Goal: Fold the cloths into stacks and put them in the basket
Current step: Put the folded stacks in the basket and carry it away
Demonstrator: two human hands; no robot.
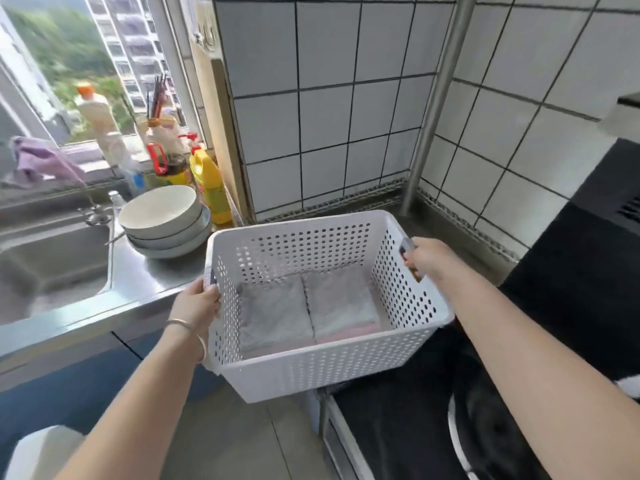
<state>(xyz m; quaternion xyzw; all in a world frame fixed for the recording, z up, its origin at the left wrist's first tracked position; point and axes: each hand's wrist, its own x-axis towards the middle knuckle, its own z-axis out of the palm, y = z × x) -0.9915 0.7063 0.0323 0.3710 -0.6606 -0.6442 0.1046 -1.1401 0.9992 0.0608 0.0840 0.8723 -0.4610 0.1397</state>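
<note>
While both arms reach in from the bottom of the frame, the white perforated basket (325, 355) sits at the centre, gripped at its two short ends. At centre left, the left hand (199, 304) has its fingers curled round the handle slot in the basket's left wall, thumb on the outside, with a thin bangle (187, 325) on the wrist. At centre right, the right hand (427, 258) closes round the grey handle on the right wall, fingers wrapped through the opening. Whether the basket's underside rests on anything cannot be told; its near corner juts out over the floor tiles.

Inside, on the basket floor, two folded cloth stacks lie side by side, touching along one edge: the left stack (273, 313) shows a grey top, the right stack (343, 304) a pale top with pink layers at its near edge.

To the left of the basket, stacked bowls (162, 220) stand on the steel counter (86, 317) beside the sink (52, 258). A yellow bottle (209, 187) stands behind them. A purple rag (38, 162) hangs at the upper left by the window. A black stovetop (571, 282) fills the right side.
</note>
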